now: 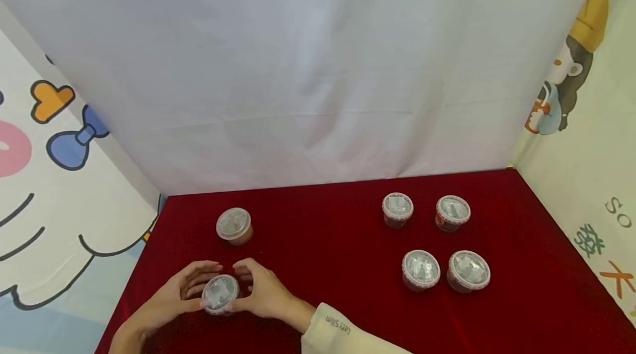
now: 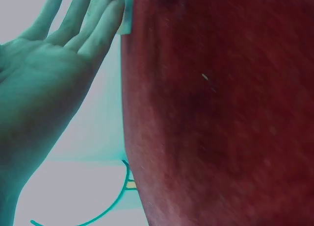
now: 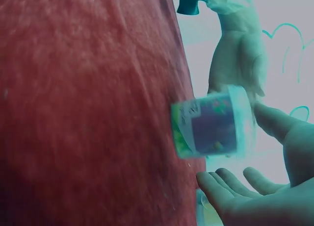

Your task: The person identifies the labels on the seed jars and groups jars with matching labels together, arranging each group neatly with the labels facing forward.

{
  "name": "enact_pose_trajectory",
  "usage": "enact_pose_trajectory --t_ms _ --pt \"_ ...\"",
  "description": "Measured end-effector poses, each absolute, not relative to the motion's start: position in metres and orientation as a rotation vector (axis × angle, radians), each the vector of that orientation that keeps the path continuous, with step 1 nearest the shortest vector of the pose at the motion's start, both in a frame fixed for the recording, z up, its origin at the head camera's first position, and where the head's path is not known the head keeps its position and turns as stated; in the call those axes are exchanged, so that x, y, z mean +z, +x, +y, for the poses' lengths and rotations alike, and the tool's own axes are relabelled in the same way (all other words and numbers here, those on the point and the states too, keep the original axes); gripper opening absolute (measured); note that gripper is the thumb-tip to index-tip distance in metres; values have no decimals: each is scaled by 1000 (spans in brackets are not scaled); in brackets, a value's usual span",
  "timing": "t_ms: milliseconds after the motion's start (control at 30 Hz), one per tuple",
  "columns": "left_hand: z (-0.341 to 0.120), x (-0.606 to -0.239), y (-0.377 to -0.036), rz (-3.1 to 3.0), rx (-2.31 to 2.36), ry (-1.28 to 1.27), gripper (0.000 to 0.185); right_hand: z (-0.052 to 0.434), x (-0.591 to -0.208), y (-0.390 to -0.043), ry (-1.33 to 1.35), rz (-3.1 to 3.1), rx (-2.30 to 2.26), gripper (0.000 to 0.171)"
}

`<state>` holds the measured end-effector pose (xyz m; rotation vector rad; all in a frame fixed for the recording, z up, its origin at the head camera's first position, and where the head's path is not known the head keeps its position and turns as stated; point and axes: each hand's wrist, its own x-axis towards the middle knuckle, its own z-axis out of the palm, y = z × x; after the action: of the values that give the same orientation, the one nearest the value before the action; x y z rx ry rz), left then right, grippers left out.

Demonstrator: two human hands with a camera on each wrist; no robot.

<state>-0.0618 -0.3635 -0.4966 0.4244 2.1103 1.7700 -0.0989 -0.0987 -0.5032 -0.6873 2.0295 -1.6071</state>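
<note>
Both hands are around a small round tub with a clear lid (image 1: 221, 293), near the front left of the red cloth. My left hand (image 1: 171, 293) is on its left, thumb tip at the lid's rim and fingers loosely bent behind it. From the other side my right hand (image 1: 268, 293) has its thumb at the lid's edge. The right wrist view shows the tub's printed side label (image 3: 213, 128), with the right fingers (image 3: 235, 191) spread apart from its wall. In the left wrist view the left fingers (image 2: 93, 30) are fairly straight.
A lidded tub with orange-brown contents (image 1: 234, 224) stands behind the hands. Several similar tubs are grouped at the right, including one at the front (image 1: 420, 268) and one at the back (image 1: 452, 211). A white curtain (image 1: 323, 67) hangs behind the red cloth (image 1: 318, 232).
</note>
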Motion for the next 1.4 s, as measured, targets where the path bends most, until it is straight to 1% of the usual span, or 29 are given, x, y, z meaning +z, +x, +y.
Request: enact_pose_trajectory --t_ms 300,467,633,900,1233,1400 --pt "-336 -470 -66 2370 1731 464 53 -71 -492 -113 -599 2039 -1685 58" --pt "-317 -462 -70 2376 1732 530 53 -56 -484 -118 -551 2029 -1742 55" --pt "-301 -456 -72 2356 1729 580 52 -40 -478 -123 -560 2034 -1779 52" --pt "-269 -455 -75 2289 1729 614 51 -18 -470 -128 -555 2041 -1833 53" --pt "-222 -463 -75 2213 1733 634 48 12 -465 -132 -543 2019 -1895 52" --pt "-201 -467 -76 2185 1719 620 49 25 -464 -133 -532 2008 -1926 51"
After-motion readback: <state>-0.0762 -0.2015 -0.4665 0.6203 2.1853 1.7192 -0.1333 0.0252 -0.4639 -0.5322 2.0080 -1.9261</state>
